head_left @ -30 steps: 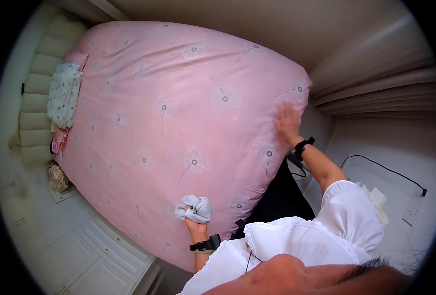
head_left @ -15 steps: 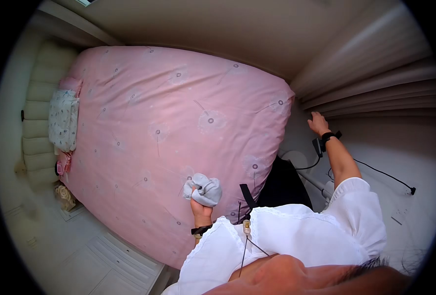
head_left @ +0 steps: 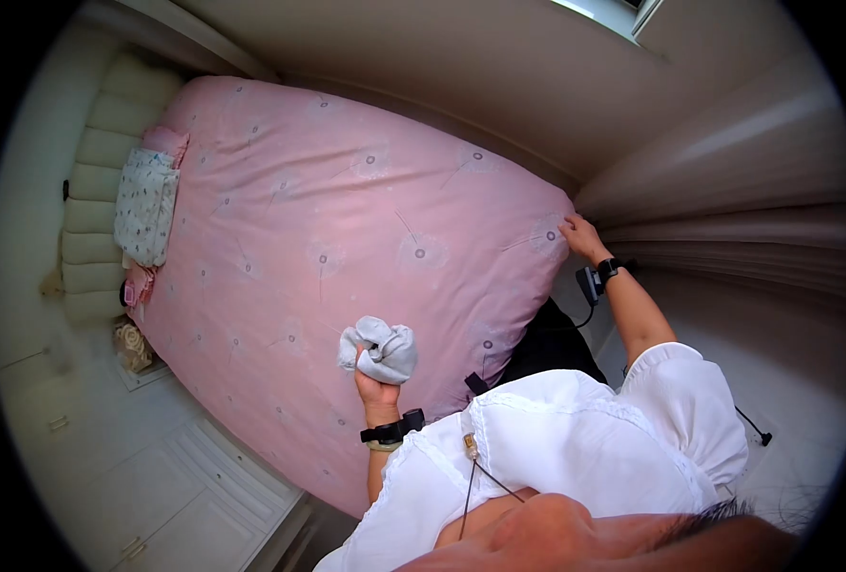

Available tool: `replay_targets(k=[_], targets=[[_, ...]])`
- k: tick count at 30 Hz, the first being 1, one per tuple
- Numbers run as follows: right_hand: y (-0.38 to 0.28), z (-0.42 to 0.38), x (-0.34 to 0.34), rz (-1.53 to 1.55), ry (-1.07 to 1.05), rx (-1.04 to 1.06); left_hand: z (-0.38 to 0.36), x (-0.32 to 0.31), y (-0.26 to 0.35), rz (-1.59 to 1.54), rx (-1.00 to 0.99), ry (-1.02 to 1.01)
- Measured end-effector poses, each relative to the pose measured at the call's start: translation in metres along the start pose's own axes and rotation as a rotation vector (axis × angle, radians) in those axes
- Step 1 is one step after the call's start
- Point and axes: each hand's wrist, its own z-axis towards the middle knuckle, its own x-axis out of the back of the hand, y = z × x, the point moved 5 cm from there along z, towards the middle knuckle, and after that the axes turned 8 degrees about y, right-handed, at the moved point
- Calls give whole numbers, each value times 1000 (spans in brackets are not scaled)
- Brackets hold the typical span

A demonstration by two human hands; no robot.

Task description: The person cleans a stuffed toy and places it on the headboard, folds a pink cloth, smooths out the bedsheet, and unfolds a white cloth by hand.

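Note:
My left hand (head_left: pixel 376 385) is closed around a bunched light grey cloth (head_left: pixel 391 355), held over the near part of the bed; part of the fingers is hidden in its folds. The bed is covered with a pink sheet (head_left: pixel 280 224) printed with dandelions. At its right corner, my right hand (head_left: pixel 583 238) has its fingers stretched out, with the tips against the sheet's edge. Black bands sit on both wrists.
Folded white patterned bedding (head_left: pixel 146 205) lies by the padded headboard (head_left: pixel 89 224). A pale cabinet (head_left: pixel 204 496) stands at lower left, with a cream rose-shaped object (head_left: pixel 132 346) near the bed. Curtains (head_left: pixel 728 210) hang at right. A black cable plug (head_left: pixel 764 439) lies on the floor.
My right hand has moved left from beside the bed to its corner. The left hand still holds the cloth, slightly further left in view. The camera view has shifted.

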Motion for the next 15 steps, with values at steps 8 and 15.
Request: replay_targets(k=[8,15], targets=[[-51,10,50,148,46,-81,-19,-90,-4,27,117,-8],[-27,-78,106,55,55,-182,-25,-104,1,66,207,-141]])
